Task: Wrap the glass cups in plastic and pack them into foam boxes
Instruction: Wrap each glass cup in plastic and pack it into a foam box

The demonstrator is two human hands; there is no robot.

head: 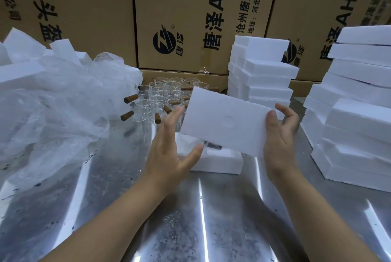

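Right hand (279, 136): grips my foam lid (226, 122) by its right edge.
Left hand (169, 149): fingers straight, beside its left edge.
Box (220, 161): on the table (211, 219) under the lid, not yet closed.
Remaining: I judge many cups (167, 94) behind are unwrapped.

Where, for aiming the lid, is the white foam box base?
Head view, centre: the white foam box base sits on the metal table beneath the flat white foam lid, between the left hand and right hand.

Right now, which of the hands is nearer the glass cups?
Left. The left hand is at the left edge of the foam lid, just in front of the glass cups; the right hand grips the lid's opposite edge, farther away.
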